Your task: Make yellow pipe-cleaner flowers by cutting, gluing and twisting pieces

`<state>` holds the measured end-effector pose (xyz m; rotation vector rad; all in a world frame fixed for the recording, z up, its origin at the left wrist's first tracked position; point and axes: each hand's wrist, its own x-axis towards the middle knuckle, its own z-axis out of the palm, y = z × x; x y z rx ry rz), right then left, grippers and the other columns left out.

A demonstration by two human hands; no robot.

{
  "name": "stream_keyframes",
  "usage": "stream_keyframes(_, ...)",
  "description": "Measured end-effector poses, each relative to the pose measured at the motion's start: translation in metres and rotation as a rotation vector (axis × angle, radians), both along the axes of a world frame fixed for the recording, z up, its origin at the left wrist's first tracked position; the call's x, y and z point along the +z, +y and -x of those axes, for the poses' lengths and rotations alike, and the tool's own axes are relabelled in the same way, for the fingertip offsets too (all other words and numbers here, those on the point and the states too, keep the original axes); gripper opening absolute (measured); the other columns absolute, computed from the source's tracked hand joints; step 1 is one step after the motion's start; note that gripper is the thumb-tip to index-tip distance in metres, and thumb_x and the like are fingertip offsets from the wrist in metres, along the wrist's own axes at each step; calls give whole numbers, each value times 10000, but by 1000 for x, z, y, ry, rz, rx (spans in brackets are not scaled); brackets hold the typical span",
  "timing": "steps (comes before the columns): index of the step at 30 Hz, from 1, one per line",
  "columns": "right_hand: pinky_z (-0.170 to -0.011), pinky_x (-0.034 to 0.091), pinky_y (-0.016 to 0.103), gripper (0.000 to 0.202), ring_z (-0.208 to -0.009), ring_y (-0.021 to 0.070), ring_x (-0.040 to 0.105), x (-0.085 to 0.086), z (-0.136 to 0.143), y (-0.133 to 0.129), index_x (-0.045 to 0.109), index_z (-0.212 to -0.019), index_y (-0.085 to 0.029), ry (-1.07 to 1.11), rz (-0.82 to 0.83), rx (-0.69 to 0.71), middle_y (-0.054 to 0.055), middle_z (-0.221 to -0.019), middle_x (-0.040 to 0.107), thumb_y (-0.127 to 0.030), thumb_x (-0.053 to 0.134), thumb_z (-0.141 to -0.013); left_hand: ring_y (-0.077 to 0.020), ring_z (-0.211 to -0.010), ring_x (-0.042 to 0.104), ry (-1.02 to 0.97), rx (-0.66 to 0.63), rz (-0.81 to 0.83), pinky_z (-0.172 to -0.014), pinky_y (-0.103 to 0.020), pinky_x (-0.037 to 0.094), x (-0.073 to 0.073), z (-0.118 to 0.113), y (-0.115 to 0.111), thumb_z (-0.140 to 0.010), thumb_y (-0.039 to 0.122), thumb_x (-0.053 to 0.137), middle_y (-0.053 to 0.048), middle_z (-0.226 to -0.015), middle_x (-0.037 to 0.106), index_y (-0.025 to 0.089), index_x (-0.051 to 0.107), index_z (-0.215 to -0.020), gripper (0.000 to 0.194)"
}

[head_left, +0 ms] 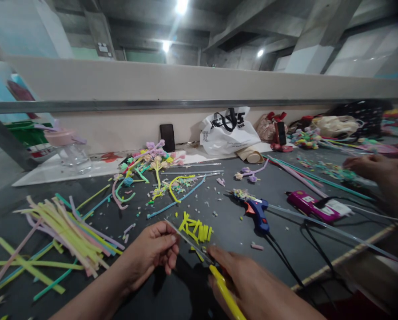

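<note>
Scissors (224, 291) with a yellow handle are held in my right hand (239, 275), the fingers wrapped round the handle. Their long metal blade slants up to the left, its tip close to my left hand (155, 249). The fingers of that hand are curled together; whatever they hold, if anything, is hidden. Just beyond the blade lies a small heap of short yellow cut pieces (196, 227) on the dark table. To the left of my left hand is a loose bundle of long fuzzy pipe cleaners (64, 233) in yellow, pink, purple and green.
A blue glue gun (259, 213) with a clear glue stick and cable lies at right, near a purple power strip (315, 206). Fuzzy flowers (155, 162), a phone (167, 138) and a white bag (227, 133) line the back. A co-worker's hand (368, 166) is far right.
</note>
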<state>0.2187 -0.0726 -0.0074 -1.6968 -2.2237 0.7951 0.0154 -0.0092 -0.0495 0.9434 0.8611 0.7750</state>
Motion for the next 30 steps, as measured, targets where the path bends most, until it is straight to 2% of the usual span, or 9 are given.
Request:
stream_keyframes(7, -622, 445, 245, 307, -668, 179, 635, 1, 0, 0, 595, -1041, -195, 13, -21, 1, 76, -753, 691, -156, 521, -745, -61, -374, 493, 16, 4, 6, -351, -169, 411, 2, -1, 1, -741, 217, 570, 22, -556, 557, 138, 505, -711, 107)
stream_keyframes(16, -567, 418, 219, 258, -604, 143, 594, -1, -2, 2, 596, -981, -183, 28, 1, 33, 60, -709, 666, -142, 512, -741, -56, -369, 483, 14, 12, 17, -340, -160, 406, -3, 0, 1, -745, 227, 571, 20, -554, 562, 137, 517, -707, 111)
stream_keyframes(20, -498, 371, 189, 213, -543, 108, 554, -12, -5, 4, 600, -922, -190, 26, 15, 14, 28, -694, 652, -142, 507, -736, -53, -361, 476, 19, 7, 25, -332, -156, 400, -5, -2, 1, -746, 250, 579, 22, -549, 558, 137, 517, -698, 137)
stream_keyframes(24, -466, 346, 173, 158, -500, 88, 532, -22, -8, 11, 607, -847, -209, 48, 116, 13, -21, -629, 626, -162, 492, -750, -41, -348, 452, 29, -11, 4, -332, -144, 392, -1, 0, 0, -757, 307, 574, 32, -509, 526, 132, 515, -650, 214)
stream_keyframes(27, -488, 368, 172, 158, -521, 92, 544, -15, -9, 11, 614, -808, -217, 56, 154, 33, -26, -636, 632, -149, 487, -742, -38, -321, 434, 89, -55, 69, -310, -137, 365, 8, 5, -3, -746, 338, 581, 36, -494, 522, 136, 509, -637, 242)
stream_keyframes(30, -514, 402, 185, 187, -551, 110, 560, 5, -15, 3, 618, -857, -234, 82, 145, 29, -5, -685, 655, -168, 478, -752, -61, -313, 456, 192, -130, 124, -309, -158, 372, 19, 7, -4, -748, 356, 561, 24, -497, 551, 152, 509, -654, 230)
